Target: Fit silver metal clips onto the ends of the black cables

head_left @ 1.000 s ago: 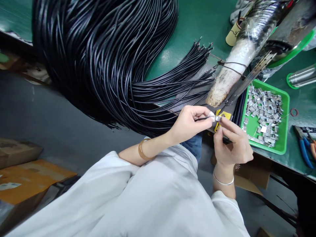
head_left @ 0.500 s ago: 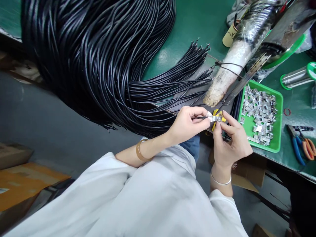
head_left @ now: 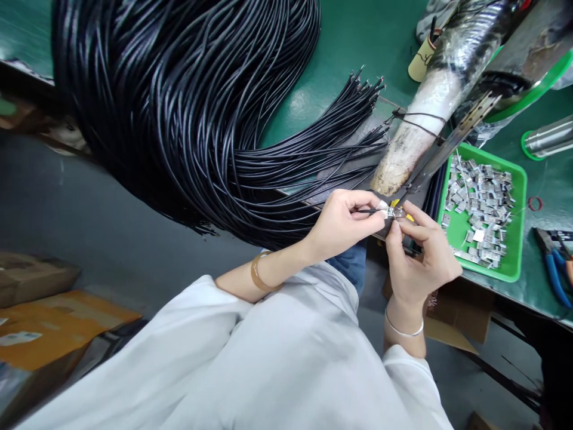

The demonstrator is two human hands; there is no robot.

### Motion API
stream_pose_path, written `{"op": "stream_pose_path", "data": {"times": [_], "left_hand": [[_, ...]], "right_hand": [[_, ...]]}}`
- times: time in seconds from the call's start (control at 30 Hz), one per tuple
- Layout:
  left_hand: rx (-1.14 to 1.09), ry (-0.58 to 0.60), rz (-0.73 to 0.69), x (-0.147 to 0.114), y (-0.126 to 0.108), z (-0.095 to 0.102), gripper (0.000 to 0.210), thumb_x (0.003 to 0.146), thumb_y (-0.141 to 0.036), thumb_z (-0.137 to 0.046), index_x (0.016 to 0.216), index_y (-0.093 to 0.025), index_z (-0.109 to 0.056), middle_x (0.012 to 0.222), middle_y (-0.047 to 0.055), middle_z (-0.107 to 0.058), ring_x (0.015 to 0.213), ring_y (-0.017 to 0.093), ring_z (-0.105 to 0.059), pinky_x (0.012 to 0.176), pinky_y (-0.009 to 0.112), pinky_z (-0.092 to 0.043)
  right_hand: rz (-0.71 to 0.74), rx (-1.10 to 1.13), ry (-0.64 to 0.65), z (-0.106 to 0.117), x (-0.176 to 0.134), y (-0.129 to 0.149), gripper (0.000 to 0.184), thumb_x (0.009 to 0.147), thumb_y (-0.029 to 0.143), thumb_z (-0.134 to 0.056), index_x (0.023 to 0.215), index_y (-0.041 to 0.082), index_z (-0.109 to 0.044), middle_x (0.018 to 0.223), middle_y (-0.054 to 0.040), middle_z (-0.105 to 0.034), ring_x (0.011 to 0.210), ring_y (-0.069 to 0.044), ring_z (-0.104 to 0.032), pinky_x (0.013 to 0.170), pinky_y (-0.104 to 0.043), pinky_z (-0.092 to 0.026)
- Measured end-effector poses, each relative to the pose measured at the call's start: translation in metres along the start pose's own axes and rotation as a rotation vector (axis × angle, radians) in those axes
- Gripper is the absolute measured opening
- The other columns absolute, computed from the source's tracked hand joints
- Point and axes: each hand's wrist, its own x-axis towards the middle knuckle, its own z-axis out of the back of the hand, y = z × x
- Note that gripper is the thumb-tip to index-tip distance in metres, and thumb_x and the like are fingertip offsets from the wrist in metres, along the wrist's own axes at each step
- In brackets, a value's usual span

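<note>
My left hand (head_left: 347,221) is closed in a pinch on a black cable (head_left: 366,211) close to its end, with white wrapping on a fingertip. Fingers of my right hand (head_left: 418,248) pinch a small metal USB connector (head_left: 394,212) that meets the cable's end. Both hands almost touch, just below the tip of a thin metal soldering iron (head_left: 403,194). Behind the connector, part of a yellow object (head_left: 396,205) shows, mostly hidden by my fingers. To the left spreads a large bundle of black cables (head_left: 188,119), with stripped ends fanned out on the bench.
A green tray (head_left: 519,239) of metal connectors (head_left: 481,197) stands right of my hands. Beyond it lie blue-handled pliers (head_left: 555,278) and a spool of solder wire (head_left: 548,140). A fume duct (head_left: 416,131) slants down over the bench (head_left: 353,36). Cardboard boxes (head_left: 58,328) sit on the floor.
The view has shifted slightly left, so bench items appear further right. Both hands keep their pinch on cable and connector; the yellow object is now more hidden.
</note>
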Motion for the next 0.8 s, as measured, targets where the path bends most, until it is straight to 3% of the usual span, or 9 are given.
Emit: {"op": "stream_pose_path", "data": {"times": [0.17,0.3,0.5,0.63,0.8], "left_hand": [[0.037,-0.001,-0.031,0.0006,-0.0034,-0.0008,0.010,0.075,-0.020,-0.069,0.072,-0.011,-0.070,0.063,-0.002,-0.057,0.051,0.003,-0.041,0.047,0.015,-0.033],[0.010,0.016,-0.046,0.0019,-0.0065,0.0000,0.009,0.073,-0.019,-0.069,0.071,-0.011,-0.071,0.066,0.000,-0.061,0.055,0.005,-0.047,0.051,0.016,-0.038],[0.087,0.061,-0.010,0.0012,-0.0059,0.0014,0.008,0.072,-0.015,-0.066,0.073,-0.009,-0.072,0.058,-0.003,-0.054,0.050,0.003,-0.037,0.047,0.016,-0.031],[0.087,0.038,-0.056,-0.0005,-0.0030,0.0003,0.010,0.077,-0.018,-0.066,0.077,-0.011,-0.072,0.069,0.000,-0.063,0.056,0.005,-0.047,0.054,0.016,-0.041],[0.097,0.062,-0.086,-0.0010,-0.0028,0.0027,0.010,0.077,-0.019,-0.066,0.078,-0.011,-0.072,0.065,-0.002,-0.058,0.052,0.003,-0.036,0.048,0.016,-0.031]], "right_hand": [[0.017,0.028,0.014,0.0037,0.0051,0.0048,0.022,0.079,0.005,-0.071,0.094,0.020,-0.069,0.109,-0.0067,-0.077,0.102,-0.024,-0.075,0.084,-0.033,-0.063],[-0.020,0.028,0.002,0.0046,0.0026,0.0062,0.019,0.080,0.008,-0.071,0.094,0.021,-0.068,0.111,-0.0054,-0.076,0.100,-0.022,-0.075,0.082,-0.032,-0.064],[-0.076,0.014,-0.001,0.0010,-0.0029,0.0008,0.014,0.081,0.011,-0.072,0.090,0.020,-0.066,0.103,-0.0038,-0.078,0.092,-0.019,-0.076,0.072,-0.026,-0.063],[-0.029,0.001,-0.023,0.0015,0.0036,0.0022,0.017,0.079,0.009,-0.075,0.090,0.020,-0.069,0.102,-0.0032,-0.078,0.094,-0.019,-0.076,0.076,-0.027,-0.063],[0.006,-0.007,-0.006,0.0043,0.0040,0.0063,0.018,0.078,0.009,-0.075,0.090,0.021,-0.068,0.107,-0.0036,-0.077,0.096,-0.019,-0.076,0.082,-0.028,-0.063]]}}
